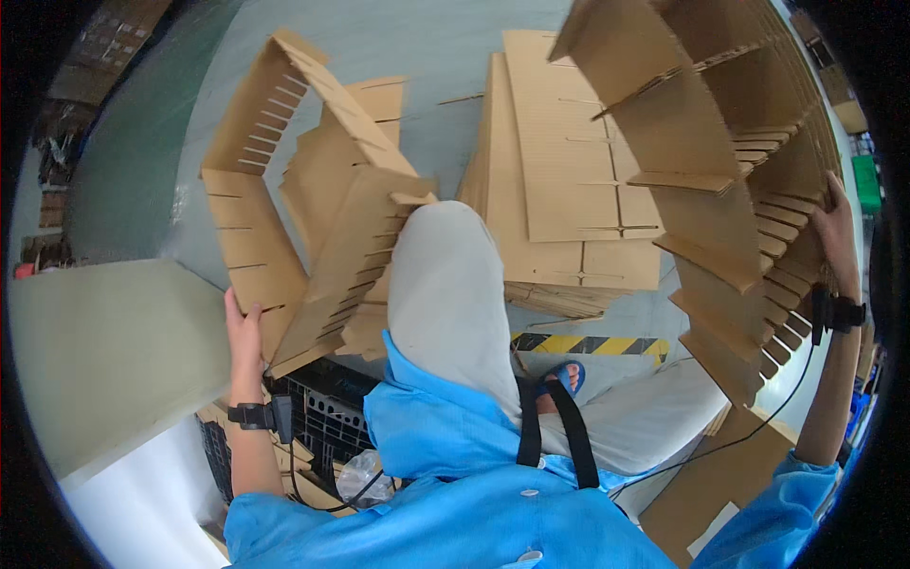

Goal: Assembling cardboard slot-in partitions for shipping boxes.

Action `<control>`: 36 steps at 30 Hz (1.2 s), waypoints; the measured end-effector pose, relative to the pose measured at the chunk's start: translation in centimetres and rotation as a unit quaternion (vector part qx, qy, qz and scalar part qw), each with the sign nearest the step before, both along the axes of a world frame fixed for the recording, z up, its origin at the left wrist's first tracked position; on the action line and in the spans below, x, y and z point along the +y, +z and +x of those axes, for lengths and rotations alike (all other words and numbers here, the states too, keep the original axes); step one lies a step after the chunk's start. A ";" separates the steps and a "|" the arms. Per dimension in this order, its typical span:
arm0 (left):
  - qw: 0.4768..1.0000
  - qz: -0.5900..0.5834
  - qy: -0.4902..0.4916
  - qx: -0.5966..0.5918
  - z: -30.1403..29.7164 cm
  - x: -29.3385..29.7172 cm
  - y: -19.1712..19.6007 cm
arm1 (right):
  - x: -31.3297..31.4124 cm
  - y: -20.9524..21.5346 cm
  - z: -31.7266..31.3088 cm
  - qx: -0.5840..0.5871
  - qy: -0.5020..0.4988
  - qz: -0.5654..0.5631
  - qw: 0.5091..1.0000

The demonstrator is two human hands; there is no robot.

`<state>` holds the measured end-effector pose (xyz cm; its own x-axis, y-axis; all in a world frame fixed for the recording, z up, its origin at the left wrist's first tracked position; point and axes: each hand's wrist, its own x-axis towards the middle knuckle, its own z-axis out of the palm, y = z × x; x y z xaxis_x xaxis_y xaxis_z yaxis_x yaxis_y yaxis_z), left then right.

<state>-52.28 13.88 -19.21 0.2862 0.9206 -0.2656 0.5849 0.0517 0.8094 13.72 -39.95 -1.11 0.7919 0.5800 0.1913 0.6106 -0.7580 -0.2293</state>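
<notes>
On the left, my left hand grips the lower corner of a slotted cardboard frame, with the thumb on its edge. This frame is bent into an open, many-sided ring, and its near side touches my raised knee. Held up on the right is a cardboard divider, with cross pieces standing out from its long panel and a row of slotted strips along its inner side. My right hand is closed around its outer edge; part of the fingers is hidden behind the cardboard.
Flat slotted cardboard sheets lie stacked on the floor ahead. More cardboard pieces show behind the left frame. A pale panel stands at left, beside black plastic crates. Yellow-black tape marks the floor near my foot.
</notes>
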 end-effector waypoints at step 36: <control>0.980 -0.196 0.016 0.021 -0.2 -5.7 2.8 | -26.1 -29.9 -45.4 0.240 -0.603 0.038 0.760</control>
